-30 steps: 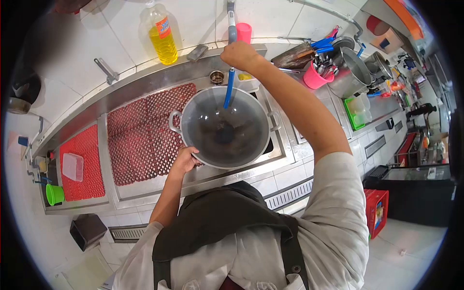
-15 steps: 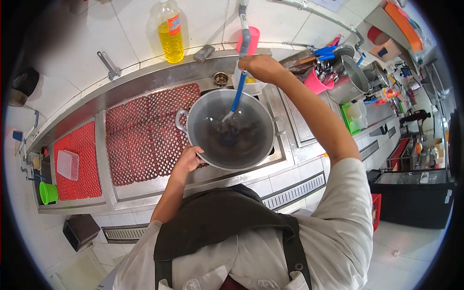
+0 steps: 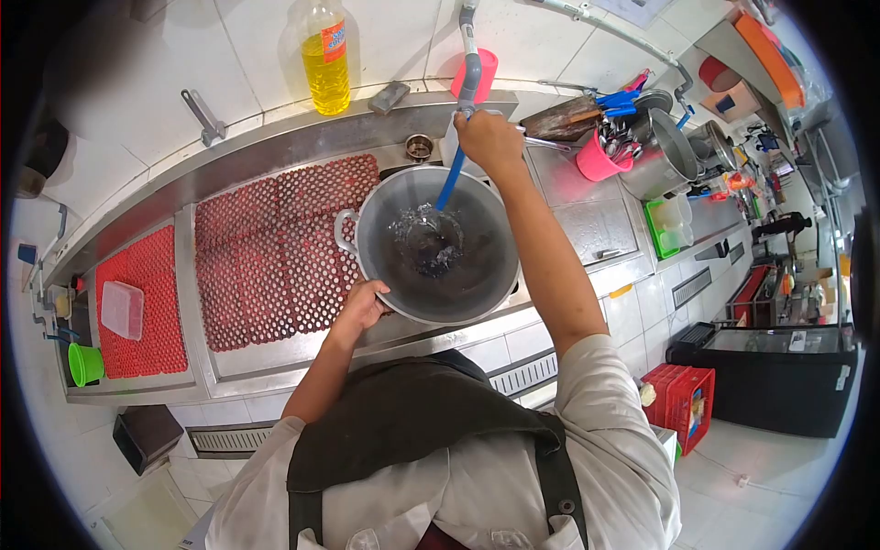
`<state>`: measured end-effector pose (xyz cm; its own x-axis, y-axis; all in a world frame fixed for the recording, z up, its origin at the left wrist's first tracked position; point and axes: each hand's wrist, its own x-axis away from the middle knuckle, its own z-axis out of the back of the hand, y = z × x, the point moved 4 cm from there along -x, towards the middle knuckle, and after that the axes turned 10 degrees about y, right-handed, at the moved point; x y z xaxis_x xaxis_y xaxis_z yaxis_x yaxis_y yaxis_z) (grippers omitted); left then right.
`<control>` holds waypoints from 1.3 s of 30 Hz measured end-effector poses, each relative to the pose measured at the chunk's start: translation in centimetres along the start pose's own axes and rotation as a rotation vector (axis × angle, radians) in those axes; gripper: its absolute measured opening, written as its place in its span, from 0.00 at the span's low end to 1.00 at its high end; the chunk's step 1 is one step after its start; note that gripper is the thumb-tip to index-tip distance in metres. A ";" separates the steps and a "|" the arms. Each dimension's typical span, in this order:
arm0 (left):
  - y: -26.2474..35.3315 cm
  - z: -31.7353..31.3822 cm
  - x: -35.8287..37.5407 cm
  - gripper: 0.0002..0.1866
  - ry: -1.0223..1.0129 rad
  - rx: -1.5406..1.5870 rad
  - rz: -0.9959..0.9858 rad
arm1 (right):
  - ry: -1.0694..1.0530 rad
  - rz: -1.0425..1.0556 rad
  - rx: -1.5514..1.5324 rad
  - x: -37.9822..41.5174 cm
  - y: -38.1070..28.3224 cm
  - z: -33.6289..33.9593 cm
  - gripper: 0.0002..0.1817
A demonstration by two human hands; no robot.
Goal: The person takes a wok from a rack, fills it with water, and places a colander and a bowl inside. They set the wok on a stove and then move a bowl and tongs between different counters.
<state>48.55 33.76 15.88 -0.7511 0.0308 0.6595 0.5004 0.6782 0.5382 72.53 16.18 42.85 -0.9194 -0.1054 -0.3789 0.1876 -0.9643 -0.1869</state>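
Observation:
A large grey wok (image 3: 385, 291) with loop handles sits over the sink, with dark water rippling inside. My left hand (image 3: 364, 305) grips its rim at the lower left, thumb on the edge. My right hand (image 3: 490, 142) is closed around the tap at the end of the grey pipe (image 3: 471, 73); its fingers partly hide the tap. From under that hand a blue hose (image 3: 450, 183) slants down into the wok, its end over the splashing water. The wok's right handle is hidden by my right forearm.
Red perforated mats (image 3: 275, 252) cover the counter at left. A small metal cup (image 3: 419, 147) stands behind the wok, and a bottle of yellow liquid (image 3: 327, 73) stands by the wall. At right are a pink utensil holder (image 3: 602, 158) and a tall metal pot (image 3: 674, 151).
My right forearm has swung left and down, and now crosses the wok's right side. The splash in the water has spread wider. My left hand stays on the rim.

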 end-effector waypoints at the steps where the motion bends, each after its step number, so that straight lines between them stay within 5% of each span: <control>1: -0.3 0.1 -0.1 0.27 -0.008 0.010 0.013 | -0.005 -0.009 -0.001 0.1 -0.1 -0.1 0.23; 16: -0.4 -0.2 -0.2 0.29 -0.031 -0.011 0.012 | -0.145 0.094 -0.141 -1.3 3.0 -3.0 0.18; 39: -1.5 2.2 -1.1 0.26 -0.046 0.113 -0.017 | -0.058 0.050 -0.104 0.3 1.4 -2.3 0.19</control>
<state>47.71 34.37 13.21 -0.7793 0.0506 0.6246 0.4376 0.7574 0.4847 73.28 15.33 40.39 -0.9257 -0.1698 -0.3379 0.2661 -0.9273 -0.2632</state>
